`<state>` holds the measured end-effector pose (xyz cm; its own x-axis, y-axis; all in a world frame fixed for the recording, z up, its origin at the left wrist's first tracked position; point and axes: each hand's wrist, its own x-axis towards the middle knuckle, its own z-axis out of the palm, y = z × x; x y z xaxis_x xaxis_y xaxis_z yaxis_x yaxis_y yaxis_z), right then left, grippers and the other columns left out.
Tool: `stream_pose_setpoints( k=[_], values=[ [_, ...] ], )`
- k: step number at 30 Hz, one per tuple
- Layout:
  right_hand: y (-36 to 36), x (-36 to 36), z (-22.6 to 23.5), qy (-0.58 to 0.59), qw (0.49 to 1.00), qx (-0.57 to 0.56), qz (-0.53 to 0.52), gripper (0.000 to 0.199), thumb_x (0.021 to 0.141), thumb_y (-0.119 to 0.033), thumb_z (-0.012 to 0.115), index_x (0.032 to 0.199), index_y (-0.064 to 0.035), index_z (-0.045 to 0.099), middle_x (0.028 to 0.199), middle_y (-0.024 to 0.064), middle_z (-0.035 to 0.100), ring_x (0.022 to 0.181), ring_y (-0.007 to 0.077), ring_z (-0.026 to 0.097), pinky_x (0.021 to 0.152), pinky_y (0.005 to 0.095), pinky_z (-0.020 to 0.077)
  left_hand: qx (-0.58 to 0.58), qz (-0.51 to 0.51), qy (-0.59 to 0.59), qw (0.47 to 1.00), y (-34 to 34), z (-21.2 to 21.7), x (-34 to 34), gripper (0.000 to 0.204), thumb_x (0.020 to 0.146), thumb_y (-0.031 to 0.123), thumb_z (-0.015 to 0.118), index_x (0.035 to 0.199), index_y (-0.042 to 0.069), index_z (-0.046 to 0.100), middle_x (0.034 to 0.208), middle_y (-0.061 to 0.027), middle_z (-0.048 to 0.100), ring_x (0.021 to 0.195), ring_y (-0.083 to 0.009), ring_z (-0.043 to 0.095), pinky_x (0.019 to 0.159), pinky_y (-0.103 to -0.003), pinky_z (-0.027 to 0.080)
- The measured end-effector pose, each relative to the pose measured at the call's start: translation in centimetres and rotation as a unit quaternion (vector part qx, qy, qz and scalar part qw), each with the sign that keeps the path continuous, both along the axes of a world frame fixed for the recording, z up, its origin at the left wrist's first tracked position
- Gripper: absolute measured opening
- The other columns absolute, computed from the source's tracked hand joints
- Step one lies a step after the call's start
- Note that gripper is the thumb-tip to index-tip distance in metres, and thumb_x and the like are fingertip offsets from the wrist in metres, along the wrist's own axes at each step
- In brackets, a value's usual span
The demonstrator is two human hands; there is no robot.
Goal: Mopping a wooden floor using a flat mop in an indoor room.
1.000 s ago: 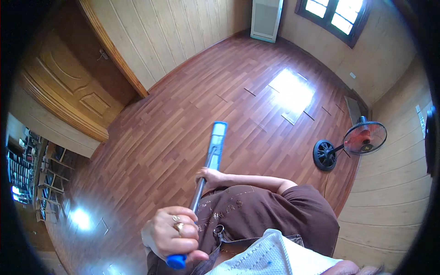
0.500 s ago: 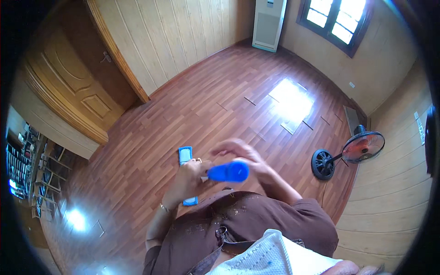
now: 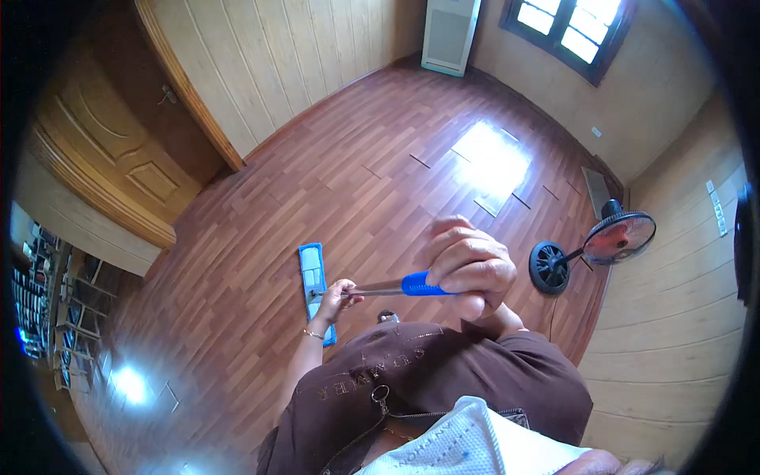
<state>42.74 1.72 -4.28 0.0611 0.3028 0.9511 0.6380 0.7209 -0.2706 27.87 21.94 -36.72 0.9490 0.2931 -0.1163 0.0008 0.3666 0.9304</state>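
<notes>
A flat mop with a long blue-edged, pale head point(image 3: 313, 273) lies on the floor in front of me, to the left. Its metal pole point(image 3: 378, 290) slants up toward the right and ends in a blue grip point(image 3: 423, 284). Low on the visible pole, close above the head, my left hand point(image 3: 338, 301) is wrapped round it, a bracelet on the wrist. My right hand point(image 3: 473, 265) is curled over the top end of the blue grip and hides that end.
A black standing fan point(image 3: 617, 237) with a round base stands at the right by the wall. Left are a wooden door point(image 3: 119, 150) and shelving point(image 3: 79, 309). A tall white cabinet-like unit point(image 3: 449, 36) stands at the far wall, near a window point(image 3: 566, 28).
The blue grip has swung to the right and tilted. My right hand has come from beside the pole onto the grip's end and closed. My left hand has moved slightly farther from my body.
</notes>
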Motion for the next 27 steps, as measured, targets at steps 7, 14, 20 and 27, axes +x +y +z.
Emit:
stream_pose_setpoints(
  k=[7, 14, 20, 27],
  values=[
    [2.5, -0.9, 1.6, -0.066, 0.994, -0.013, 0.086, 0.042, 0.096, -0.043, 0.048, 0.073, -0.0077, 0.054, 0.066, 0.0055, 0.062, 0.060, 0.0233, 0.063, 0.066, 0.0423, 0.0465, 0.532, 0.126, 0.027, 0.837, -2.0, 2.1, -6.3, 0.022, 0.080, 0.015, 0.063, 0.096, 0.007, 0.050, 0.085, -0.0140, 0.060, 0.079, -0.0311, 0.062, 0.068, -0.038, 0.048],
    [1.3, -0.6, -0.8, 0.027, 0.965, 0.021, 0.260, 0.043, 0.095, -0.043, 0.049, 0.069, -0.0085, 0.049, 0.061, 0.0063, 0.059, 0.055, 0.0223, 0.060, 0.052, 0.0358, 0.0446, 0.466, 0.252, 0.146, 0.835, -10.0, 2.5, -8.3, 0.020, 0.079, 0.020, 0.064, 0.091, 0.010, 0.052, 0.077, -0.0095, 0.059, 0.080, -0.0329, 0.059, 0.070, -0.045, 0.041],
    [2.8, -2.2, -2.3, 0.074, 0.894, -0.106, 0.430, 0.035, 0.094, -0.045, 0.049, 0.079, -0.0131, 0.047, 0.066, 0.0069, 0.058, 0.063, 0.0217, 0.060, 0.066, 0.0407, 0.0418, 0.487, 0.387, 0.282, 0.731, -15.7, 1.2, -13.5, 0.026, 0.081, 0.030, 0.066, 0.085, 0.009, 0.051, 0.074, -0.0102, 0.060, 0.074, -0.0338, 0.059, 0.066, -0.047, 0.042],
    [5.4, -7.9, -3.7, 0.045, 0.679, -0.267, 0.683, 0.020, 0.082, -0.025, 0.067, 0.083, -0.0056, 0.066, 0.081, 0.0125, 0.068, 0.080, 0.0305, 0.065, 0.081, 0.0458, 0.0430, 0.399, 0.541, 0.405, 0.620, -22.7, -0.6, -21.1, 0.012, 0.077, 0.017, 0.063, 0.083, 0.010, 0.054, 0.077, -0.0107, 0.061, 0.079, -0.0328, 0.059, 0.069, -0.046, 0.042]
  ],
)
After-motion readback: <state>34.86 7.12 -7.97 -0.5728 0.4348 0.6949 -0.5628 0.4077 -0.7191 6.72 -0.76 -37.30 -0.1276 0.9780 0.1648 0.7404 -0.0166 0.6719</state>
